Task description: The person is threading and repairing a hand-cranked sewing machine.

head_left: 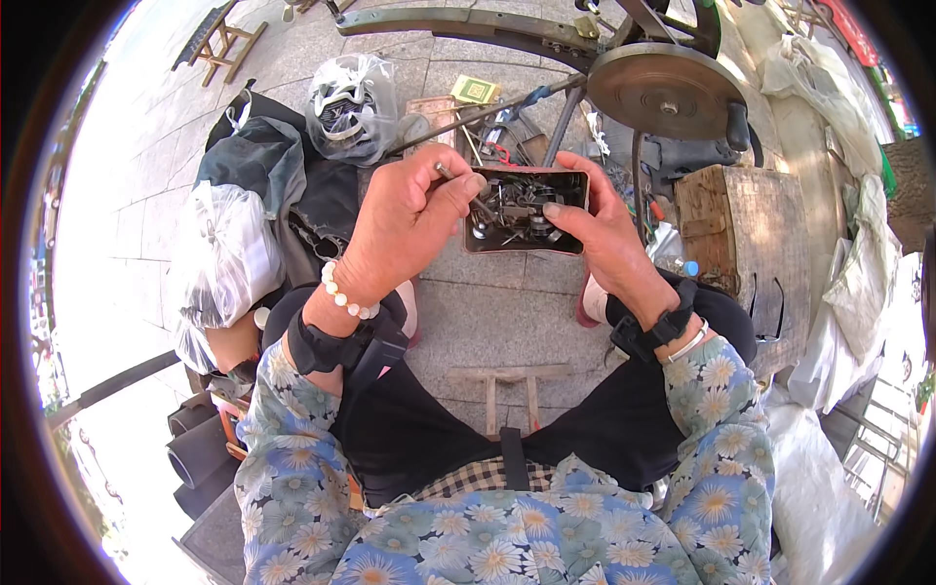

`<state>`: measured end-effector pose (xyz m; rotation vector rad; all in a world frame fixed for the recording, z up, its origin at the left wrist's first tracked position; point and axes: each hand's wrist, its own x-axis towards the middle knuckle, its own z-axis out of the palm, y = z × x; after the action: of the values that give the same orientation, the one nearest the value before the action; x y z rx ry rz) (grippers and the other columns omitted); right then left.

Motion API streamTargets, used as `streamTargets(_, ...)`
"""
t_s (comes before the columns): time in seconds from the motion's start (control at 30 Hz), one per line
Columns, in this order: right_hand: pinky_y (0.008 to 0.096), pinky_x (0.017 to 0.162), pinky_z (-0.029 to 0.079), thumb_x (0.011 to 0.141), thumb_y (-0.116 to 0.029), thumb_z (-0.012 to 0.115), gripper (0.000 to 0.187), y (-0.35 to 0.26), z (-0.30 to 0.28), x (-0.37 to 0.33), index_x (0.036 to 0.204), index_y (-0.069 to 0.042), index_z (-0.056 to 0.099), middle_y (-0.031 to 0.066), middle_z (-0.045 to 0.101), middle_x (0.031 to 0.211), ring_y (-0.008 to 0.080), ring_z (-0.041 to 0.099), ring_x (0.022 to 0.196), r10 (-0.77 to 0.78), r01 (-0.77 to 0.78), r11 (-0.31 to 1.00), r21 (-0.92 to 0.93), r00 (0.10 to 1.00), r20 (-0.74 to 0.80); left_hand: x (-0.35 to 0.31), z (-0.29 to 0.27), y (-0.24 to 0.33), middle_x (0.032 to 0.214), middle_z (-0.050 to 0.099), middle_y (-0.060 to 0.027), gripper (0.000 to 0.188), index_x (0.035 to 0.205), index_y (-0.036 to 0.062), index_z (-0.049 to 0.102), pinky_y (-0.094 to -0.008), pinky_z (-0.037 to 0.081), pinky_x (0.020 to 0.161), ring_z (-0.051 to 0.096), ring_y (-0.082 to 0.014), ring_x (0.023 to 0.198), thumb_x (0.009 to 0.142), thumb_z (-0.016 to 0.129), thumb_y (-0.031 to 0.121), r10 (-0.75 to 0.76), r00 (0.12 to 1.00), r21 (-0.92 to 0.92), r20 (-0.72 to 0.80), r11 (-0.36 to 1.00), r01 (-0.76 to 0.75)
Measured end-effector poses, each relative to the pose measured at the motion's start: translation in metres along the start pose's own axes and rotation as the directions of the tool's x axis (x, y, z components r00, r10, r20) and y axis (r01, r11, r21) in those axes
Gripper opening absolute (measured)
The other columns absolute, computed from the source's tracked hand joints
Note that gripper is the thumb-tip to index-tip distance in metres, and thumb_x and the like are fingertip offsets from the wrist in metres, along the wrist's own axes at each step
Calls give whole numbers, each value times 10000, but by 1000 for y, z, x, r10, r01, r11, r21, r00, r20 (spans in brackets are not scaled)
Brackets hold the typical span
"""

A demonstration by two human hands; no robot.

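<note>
My right hand (606, 219) grips the right side of a small open tin box (524, 250), its thumb reaching over the rim onto the contents. Inside lie loose dark metal parts (522, 200), several of them small and round like bobbins or spools; most are too jumbled to name. At the tin's left edge my left hand (421, 210) is closed, thumb against fingers, on a thin metal rod (445, 171) whose end sticks out above the thumb. The rod's lower part is hidden by the fingers, and its kind cannot be made out.
Ahead stands a hand-cranked machine with a large round wheel (668, 90). A wooden box (746, 244) with eyeglasses (768, 307) on it is at the right. Plastic bags (229, 249) and dark cloth (255, 161) lie left. Tools and a yellow packet (475, 90) lie beyond the tin.
</note>
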<state>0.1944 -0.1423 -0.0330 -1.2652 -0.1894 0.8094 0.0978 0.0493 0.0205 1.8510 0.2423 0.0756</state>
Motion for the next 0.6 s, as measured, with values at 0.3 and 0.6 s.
streamTargets(0.3, 243, 866, 418, 778, 1, 573, 537, -3, -1, -3, 1275, -53, 378, 42, 516, 1089, 107, 496, 980, -32, 32, 998, -47, 999, -10, 1, 1, 1, 673, 532, 17, 101, 845, 27, 540, -164, 400, 516, 482, -23, 572, 890, 517, 114, 17, 1000, 42, 2, 999, -17)
streamTargets(0.6, 233, 767, 430, 763, -8, 596, 520, 1, -3, -1, 1243, -54, 404, 29, 518, 990, 95, 501, 877, -23, 22, 1000, -4, 999, -39, -2, 4, 5, 678, 542, 14, 90, 856, 14, 540, -170, 388, 514, 483, -24, 581, 883, 518, 97, 36, 998, -98, 57, 995, -30)
